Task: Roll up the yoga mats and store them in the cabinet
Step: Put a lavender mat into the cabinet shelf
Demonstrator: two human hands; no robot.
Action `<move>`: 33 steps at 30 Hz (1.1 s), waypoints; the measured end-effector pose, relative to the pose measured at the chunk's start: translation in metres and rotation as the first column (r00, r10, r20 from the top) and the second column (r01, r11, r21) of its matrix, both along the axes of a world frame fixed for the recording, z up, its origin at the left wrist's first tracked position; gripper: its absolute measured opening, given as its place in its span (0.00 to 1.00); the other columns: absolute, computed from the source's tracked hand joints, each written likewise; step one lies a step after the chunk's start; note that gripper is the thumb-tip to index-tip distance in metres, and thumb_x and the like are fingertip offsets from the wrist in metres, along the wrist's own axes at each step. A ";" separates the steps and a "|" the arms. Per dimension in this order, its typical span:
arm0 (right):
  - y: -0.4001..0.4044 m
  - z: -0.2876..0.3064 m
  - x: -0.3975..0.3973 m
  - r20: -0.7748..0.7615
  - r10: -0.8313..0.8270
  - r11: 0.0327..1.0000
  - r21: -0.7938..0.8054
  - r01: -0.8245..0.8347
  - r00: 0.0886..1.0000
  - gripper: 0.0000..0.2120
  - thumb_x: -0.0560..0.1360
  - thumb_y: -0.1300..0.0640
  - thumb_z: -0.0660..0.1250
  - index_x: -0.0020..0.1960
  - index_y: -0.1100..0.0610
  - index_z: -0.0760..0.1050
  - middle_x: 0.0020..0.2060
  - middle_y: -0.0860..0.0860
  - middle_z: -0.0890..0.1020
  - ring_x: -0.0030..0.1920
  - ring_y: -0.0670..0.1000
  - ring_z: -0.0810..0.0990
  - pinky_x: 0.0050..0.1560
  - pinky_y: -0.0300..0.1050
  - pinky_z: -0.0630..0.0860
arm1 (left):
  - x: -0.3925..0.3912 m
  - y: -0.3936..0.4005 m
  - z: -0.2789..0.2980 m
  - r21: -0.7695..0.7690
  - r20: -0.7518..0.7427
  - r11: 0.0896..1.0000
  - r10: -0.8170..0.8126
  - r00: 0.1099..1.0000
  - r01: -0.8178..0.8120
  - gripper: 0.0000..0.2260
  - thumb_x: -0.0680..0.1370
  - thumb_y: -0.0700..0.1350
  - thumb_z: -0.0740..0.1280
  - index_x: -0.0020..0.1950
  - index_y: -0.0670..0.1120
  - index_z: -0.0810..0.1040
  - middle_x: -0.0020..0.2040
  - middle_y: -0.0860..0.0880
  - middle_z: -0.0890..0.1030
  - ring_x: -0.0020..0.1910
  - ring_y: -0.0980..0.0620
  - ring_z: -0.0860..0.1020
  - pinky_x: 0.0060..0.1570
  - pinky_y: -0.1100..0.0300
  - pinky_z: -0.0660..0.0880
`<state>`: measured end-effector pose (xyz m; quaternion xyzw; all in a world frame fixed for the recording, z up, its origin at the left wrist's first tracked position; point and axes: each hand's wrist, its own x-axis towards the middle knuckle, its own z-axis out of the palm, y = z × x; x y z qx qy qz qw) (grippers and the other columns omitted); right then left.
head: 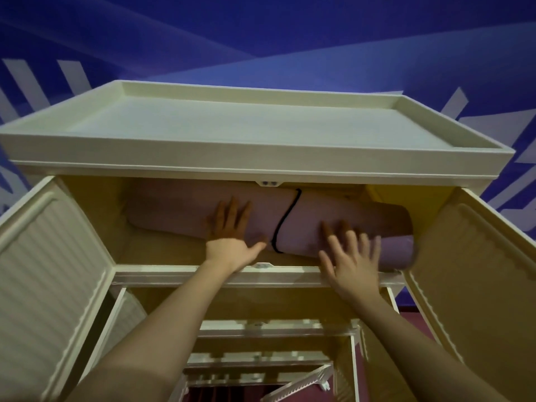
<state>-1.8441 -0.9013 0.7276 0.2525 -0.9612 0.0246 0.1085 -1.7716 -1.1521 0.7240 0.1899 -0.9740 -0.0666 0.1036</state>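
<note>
Purple rolled yoga mat [179,210], bound by a black cord [285,220], lies slantwise on the top shelf [162,250] of the cabinet [261,158], its right end poking past the shelf's front edge by the right door [475,268]. I've got my left hand [232,227] flat on the roll, fingers straight; my right hand [352,256] is spread open, blurred, gripping nothing. We're in the storing step, I'd say. Next, push that right end back so the doors can close.
</note>
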 end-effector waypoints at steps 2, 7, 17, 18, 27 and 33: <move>0.011 -0.002 -0.004 0.044 -0.117 0.993 -0.011 0.118 0.992 0.37 0.73 0.35 0.34 0.74 0.46 0.61 0.75 0.57 0.58 0.75 0.63 0.48 0.69 0.69 0.36 | 0.004 0.006 -0.004 0.007 -0.029 1.000 0.022 0.999 -0.022 0.43 0.67 0.75 0.44 0.78 0.56 0.41 0.79 0.49 0.40 0.76 0.44 0.38 0.73 0.38 0.46; 0.018 -0.013 -0.021 0.139 -0.039 0.998 -0.044 0.045 0.990 0.38 0.71 0.30 0.35 0.75 0.44 0.57 0.76 0.57 0.53 0.75 0.63 0.41 0.65 0.71 0.31 | 0.012 0.018 -0.008 0.046 0.032 0.996 0.072 0.997 -0.074 0.41 0.71 0.76 0.47 0.77 0.58 0.37 0.78 0.53 0.36 0.76 0.46 0.37 0.72 0.40 0.51; -0.018 0.004 -0.008 -0.012 0.234 0.972 -0.018 -0.234 0.972 0.30 0.78 0.36 0.42 0.77 0.46 0.57 0.75 0.54 0.60 0.75 0.59 0.56 0.72 0.59 0.49 | 0.013 0.008 0.004 0.063 0.051 0.998 -0.011 0.999 0.007 0.35 0.78 0.63 0.56 0.77 0.58 0.37 0.78 0.53 0.36 0.76 0.46 0.37 0.74 0.44 0.42; -0.034 0.005 -0.003 -0.039 0.282 0.958 -0.050 -0.284 0.959 0.28 0.79 0.38 0.47 0.76 0.47 0.60 0.74 0.55 0.64 0.74 0.58 0.59 0.71 0.56 0.56 | 0.018 0.007 0.007 0.044 0.063 0.999 -0.016 0.998 0.013 0.33 0.79 0.63 0.54 0.77 0.58 0.39 0.78 0.52 0.38 0.77 0.46 0.39 0.74 0.44 0.44; -0.113 0.000 0.016 0.008 0.408 0.902 -0.159 -0.401 0.913 0.33 0.76 0.34 0.42 0.77 0.48 0.55 0.77 0.51 0.51 0.77 0.50 0.45 0.74 0.47 0.39 | 0.060 -0.029 0.035 -0.081 0.262 0.994 0.095 0.960 -0.077 0.25 0.79 0.66 0.47 0.46 0.49 0.73 0.48 0.47 0.80 0.51 0.47 0.77 0.56 0.49 0.65; -0.105 -0.009 0.033 -0.009 0.359 0.931 -0.073 -0.358 0.933 0.32 0.78 0.33 0.41 0.76 0.47 0.56 0.75 0.50 0.54 0.76 0.52 0.52 0.73 0.48 0.42 | 0.061 -0.059 0.033 -0.025 0.237 0.994 0.109 0.965 -0.106 0.28 0.79 0.65 0.50 0.66 0.48 0.73 0.71 0.44 0.69 0.71 0.45 0.65 0.68 0.47 0.58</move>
